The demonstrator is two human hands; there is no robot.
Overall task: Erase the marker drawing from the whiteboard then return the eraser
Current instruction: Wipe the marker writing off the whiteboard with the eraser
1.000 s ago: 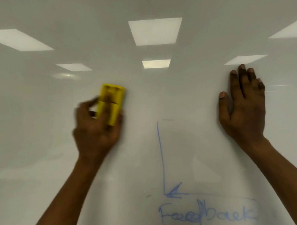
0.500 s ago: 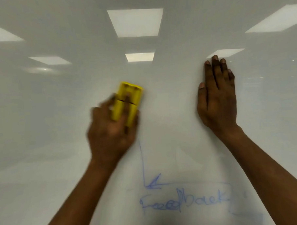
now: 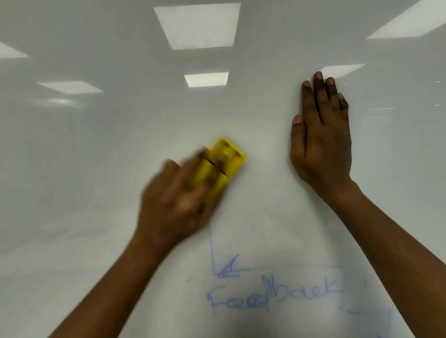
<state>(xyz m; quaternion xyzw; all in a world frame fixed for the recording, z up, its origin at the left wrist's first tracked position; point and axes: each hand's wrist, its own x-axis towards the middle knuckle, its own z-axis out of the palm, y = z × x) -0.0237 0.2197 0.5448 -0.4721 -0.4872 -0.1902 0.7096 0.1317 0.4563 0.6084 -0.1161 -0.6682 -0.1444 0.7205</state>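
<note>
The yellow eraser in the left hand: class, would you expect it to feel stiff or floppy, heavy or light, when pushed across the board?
Probably stiff: the yellow eraser keeps a boxy, straight-edged shape under the left hand. Likely light: one hand moves it alone. It probably glides easily, since the whiteboard looks glossy.

Bright rectangular ceiling light panels [image 3: 197,25] reflect in front of me, a large one top centre, a smaller one [image 3: 206,79] just below, others either side.

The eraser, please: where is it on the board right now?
In the head view the eraser is mid-board in the left hand, left of the flat right hand and above the word "Feedback".
</note>
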